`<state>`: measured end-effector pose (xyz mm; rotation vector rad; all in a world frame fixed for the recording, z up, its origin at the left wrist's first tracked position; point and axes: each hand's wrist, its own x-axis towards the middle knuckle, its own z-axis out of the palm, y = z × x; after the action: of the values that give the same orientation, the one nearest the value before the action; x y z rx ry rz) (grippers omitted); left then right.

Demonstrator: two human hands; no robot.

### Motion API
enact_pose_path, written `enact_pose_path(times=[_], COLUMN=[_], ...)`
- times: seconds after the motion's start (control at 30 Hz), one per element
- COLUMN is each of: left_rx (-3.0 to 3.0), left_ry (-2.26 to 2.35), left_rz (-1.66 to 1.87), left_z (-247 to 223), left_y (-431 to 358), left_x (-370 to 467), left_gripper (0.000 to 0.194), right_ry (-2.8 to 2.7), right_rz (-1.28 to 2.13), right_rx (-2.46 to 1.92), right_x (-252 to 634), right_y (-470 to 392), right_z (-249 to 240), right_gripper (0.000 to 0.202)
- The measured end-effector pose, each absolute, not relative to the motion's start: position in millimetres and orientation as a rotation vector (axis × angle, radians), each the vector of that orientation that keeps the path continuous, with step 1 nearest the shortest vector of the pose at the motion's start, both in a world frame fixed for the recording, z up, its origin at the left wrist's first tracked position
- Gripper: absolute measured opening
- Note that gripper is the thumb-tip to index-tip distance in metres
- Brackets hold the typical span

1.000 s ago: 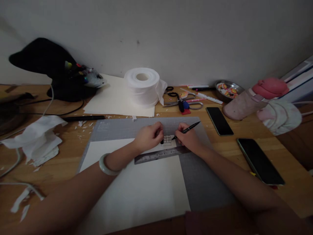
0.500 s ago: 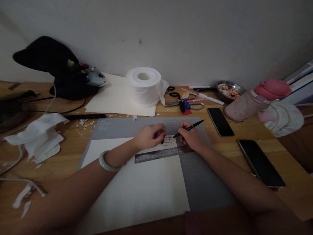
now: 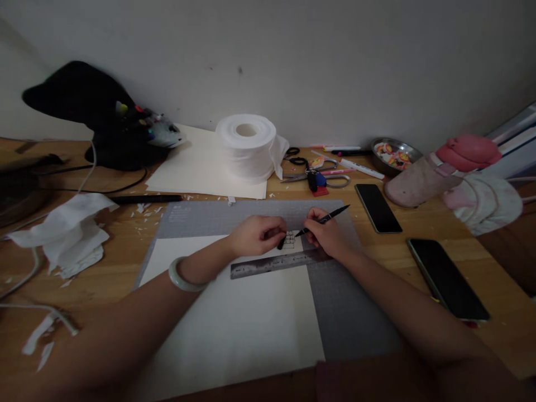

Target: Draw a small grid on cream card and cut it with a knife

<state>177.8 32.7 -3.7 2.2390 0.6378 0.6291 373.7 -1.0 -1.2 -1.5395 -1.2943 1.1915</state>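
Note:
My right hand (image 3: 321, 230) is closed around a black pen (image 3: 335, 213), its tip pointing down left at a small inked grid (image 3: 290, 241) on the white paper (image 3: 247, 324). Just left of the grid, my left hand (image 3: 262, 234) pinches a small black piece (image 3: 281, 243) that looks like the pen's cap. A metal ruler (image 3: 268, 264) lies across the paper below both hands, its right end close to my right wrist. Under the paper is a grey cutting mat (image 3: 343, 312). My left fingers and the cap cover part of the grid.
Behind the mat stand a tissue roll (image 3: 247, 151) on paper sheets (image 3: 184, 173), scissors (image 3: 310, 177), markers (image 3: 360, 167) and a metal bowl (image 3: 385, 167). To the right are two phones (image 3: 378, 207) and a pink bottle (image 3: 422, 178). Crumpled tissue (image 3: 75, 234) and cables lie left.
My left hand has shifted slightly right, its fingers extending a little, and the black piece now shows more and covers more of the grid. My right hand and the pen have stayed put.

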Motion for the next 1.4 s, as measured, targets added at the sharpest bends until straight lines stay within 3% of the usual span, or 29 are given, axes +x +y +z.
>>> enact_pose_path(times=[0.8,1.4], left_rx=[2.37,1.876], left_ry=[0.601,0.552], left_rz=[0.616,0.42], left_z=[2.1,3.7], left_y=[33.4,37.8], left_x=[174.7,177.8], left_gripper=[0.014,0.016], right_ry=[-1.319,-1.362], right_rz=[1.189,1.194], right_rx=[-1.556,-1.553], right_x=[374.2,375.2], right_y=[-1.2,-1.2], right_z=[-2.6,-3.1], right_gripper=[0.013,0.013])
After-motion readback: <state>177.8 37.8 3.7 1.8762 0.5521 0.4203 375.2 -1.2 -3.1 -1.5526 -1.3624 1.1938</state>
